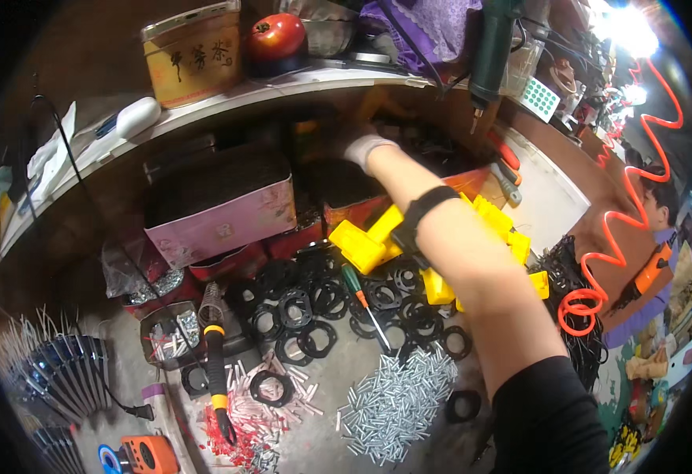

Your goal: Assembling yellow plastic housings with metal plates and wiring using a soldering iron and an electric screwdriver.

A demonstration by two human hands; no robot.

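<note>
My right arm comes in from the lower right and stretches across the bench. At its end, my right hand (364,148), in a whitish glove, reaches into the dark space under the white shelf, above an open red box (351,212) of dark parts. Shadow and motion blur hide its fingers, so whether it holds anything does not show. Dim yellow shapes lie in the shadow beyond it. Below the forearm, yellow plastic pieces (359,246) rest on the bench, partly covered by the arm. My left hand is not in view.
Black rings (316,338), a screwdriver (365,304), a heap of silvery metal pins (397,403) and a soldering iron (215,347) lie on the bench. A pink box (223,217) stands at the back. At upper right hang a power driver (494,55) and a coiled red hose (614,221); a person sits beyond.
</note>
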